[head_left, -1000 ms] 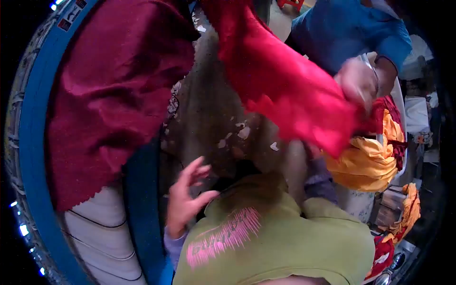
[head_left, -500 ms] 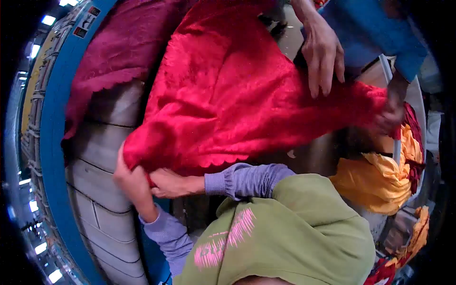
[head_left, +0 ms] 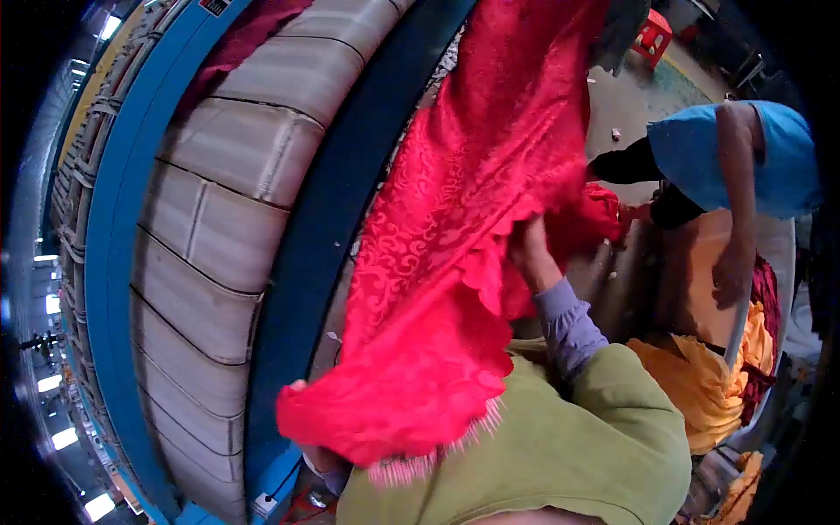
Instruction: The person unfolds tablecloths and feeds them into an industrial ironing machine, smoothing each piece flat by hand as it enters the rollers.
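Observation:
A long red patterned cloth [head_left: 429, 219] with a scalloped edge hangs across the middle, in front of the green top I wear. My left hand [head_left: 299, 385] is at the cloth's lower left corner, nearly all covered by it; only a bit of finger shows. Higher up on the right, my right hand [head_left: 528, 245] is closed on the scalloped edge, its fingertips partly hidden in the folds.
On the left runs a grey padded roller [head_left: 214, 219] in a blue frame [head_left: 118, 219]. A co-worker in a blue top [head_left: 735, 157] bends at the right, beside a bin holding orange cloth [head_left: 700, 385]. A red stool [head_left: 652, 37] stands at the back.
My right hand has moved right and up along the cloth, away from my left. The cloth has been drawn off the roller's side. The co-worker's hands have left the cloth.

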{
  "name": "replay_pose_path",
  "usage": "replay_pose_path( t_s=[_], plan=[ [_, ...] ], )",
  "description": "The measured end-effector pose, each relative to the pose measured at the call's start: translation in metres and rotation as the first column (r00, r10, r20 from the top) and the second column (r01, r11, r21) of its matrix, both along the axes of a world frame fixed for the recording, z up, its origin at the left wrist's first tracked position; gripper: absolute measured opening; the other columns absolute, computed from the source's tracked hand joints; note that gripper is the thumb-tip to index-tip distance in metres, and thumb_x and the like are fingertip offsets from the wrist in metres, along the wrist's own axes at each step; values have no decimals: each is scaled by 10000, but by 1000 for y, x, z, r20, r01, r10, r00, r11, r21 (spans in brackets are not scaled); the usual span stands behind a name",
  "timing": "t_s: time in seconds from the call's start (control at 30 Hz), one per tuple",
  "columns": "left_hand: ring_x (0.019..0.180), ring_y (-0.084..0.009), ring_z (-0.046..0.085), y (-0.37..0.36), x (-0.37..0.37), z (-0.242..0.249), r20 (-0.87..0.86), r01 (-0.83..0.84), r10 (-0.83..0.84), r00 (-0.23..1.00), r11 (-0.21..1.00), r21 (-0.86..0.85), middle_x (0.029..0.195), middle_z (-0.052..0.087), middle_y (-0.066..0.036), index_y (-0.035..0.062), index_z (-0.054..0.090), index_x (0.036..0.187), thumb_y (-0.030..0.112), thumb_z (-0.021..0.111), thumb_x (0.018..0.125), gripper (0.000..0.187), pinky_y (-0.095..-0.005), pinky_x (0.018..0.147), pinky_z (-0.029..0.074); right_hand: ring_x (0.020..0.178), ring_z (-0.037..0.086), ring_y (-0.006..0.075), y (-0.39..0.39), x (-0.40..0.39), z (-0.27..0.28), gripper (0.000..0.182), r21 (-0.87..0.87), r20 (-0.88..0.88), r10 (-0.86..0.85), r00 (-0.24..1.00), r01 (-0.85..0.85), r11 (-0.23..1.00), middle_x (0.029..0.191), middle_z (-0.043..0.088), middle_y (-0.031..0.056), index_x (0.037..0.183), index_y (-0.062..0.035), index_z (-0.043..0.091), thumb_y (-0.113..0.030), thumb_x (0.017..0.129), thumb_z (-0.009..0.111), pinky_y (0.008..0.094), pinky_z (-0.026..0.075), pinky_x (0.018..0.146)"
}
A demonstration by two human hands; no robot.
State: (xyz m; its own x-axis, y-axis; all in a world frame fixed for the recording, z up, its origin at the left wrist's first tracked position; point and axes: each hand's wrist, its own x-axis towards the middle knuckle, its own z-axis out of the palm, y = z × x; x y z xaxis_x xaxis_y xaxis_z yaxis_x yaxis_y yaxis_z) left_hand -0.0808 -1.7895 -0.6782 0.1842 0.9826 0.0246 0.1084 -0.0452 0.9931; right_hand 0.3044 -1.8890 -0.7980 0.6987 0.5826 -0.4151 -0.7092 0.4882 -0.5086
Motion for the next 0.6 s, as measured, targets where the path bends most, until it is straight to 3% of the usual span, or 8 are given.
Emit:
replay_pose_path(
  t_s=[0.07, 0.13, 0.2, 0.27, 0.3, 0.5, 0.53, 0.6],
  plan=[
    [873, -251, 598, 1, 2, -3, 11, 150, -150, 989, 989, -11, 1039, 595, -169, -65, 508, 1084, 187, 517, 898, 313, -386, 821, 494, 1113, 483, 236, -18, 34, -37, 440, -239, -136, -184, 973, 148, 960, 1238, 501, 61, 1210, -85, 499, -408, 922, 418, 370, 398, 974],
    [949, -248, 584, 16, -8, -15, 227, 305, -271, 935, 944, -130, 1114, 573, -144, -24, 488, 1183, 211, 537, 887, 382, -388, 859, 478, 1095, 491, 248, -42, 54, -68, 421, -340, -106, -266, 958, 217, 915, 1213, 510, 74, 1190, -82, 508, -389, 913, 428, 374, 403, 956],
    [960, -246, 584, 23, -11, -19, 297, 262, -196, 934, 944, -201, 1117, 574, -137, -9, 493, 1199, 200, 565, 868, 399, -385, 868, 475, 1078, 498, 260, -56, 67, -87, 403, -409, -52, -313, 948, 266, 873, 1188, 519, 86, 1169, -78, 518, -370, 904, 437, 379, 408, 939],
    [908, -244, 597, 14, -3, -18, 214, -12, 63, 975, 973, -230, 1050, 598, -149, -20, 523, 1133, 156, 599, 843, 348, -376, 845, 487, 1060, 506, 272, -70, 82, -91, 384, -461, 50, -345, 937, 329, 824, 1163, 528, 99, 1149, -75, 527, -351, 894, 447, 383, 414, 921],
    [921, -240, 596, 16, -1, -24, 203, 6, 37, 978, 978, -209, 1054, 598, -146, -13, 528, 1136, 139, 610, 827, 354, -366, 854, 481, 1051, 510, 278, -75, 94, -85, 375, -480, 121, -361, 925, 373, 794, 1150, 533, 105, 1139, -73, 531, -342, 890, 452, 386, 417, 912],
    [979, -184, 581, 14, -23, -82, -35, 277, -280, 959, 958, -71, 1085, 603, -99, -3, 535, 1178, 11, 616, 777, 410, -331, 907, 443, 999, 533, 313, -67, 139, 52, 320, -304, 665, -360, 654, 678, 670, 1074, 560, 143, 1078, -62, 559, -285, 862, 481, 399, 433, 860],
    [1017, -178, 560, 11, -36, -101, -125, 207, -213, 969, 976, -63, 1095, 600, -90, -10, 536, 1181, -18, 586, 782, 401, -328, 930, 426, 990, 536, 319, -51, 139, 83, 311, -241, 738, -339, 583, 698, 674, 1062, 564, 149, 1067, -60, 563, -275, 857, 486, 401, 436, 851],
    [1045, -190, 551, 14, -36, -94, 121, 204, -171, 978, 906, -371, 1125, 589, -98, -17, 515, 1202, -21, 578, 792, 415, -328, 945, 412, 973, 544, 331, 4, 132, 139, 292, -138, 849, -266, 457, 678, 722, 1037, 573, 162, 1047, -57, 572, -256, 848, 495, 406, 441, 834]
  ],
)
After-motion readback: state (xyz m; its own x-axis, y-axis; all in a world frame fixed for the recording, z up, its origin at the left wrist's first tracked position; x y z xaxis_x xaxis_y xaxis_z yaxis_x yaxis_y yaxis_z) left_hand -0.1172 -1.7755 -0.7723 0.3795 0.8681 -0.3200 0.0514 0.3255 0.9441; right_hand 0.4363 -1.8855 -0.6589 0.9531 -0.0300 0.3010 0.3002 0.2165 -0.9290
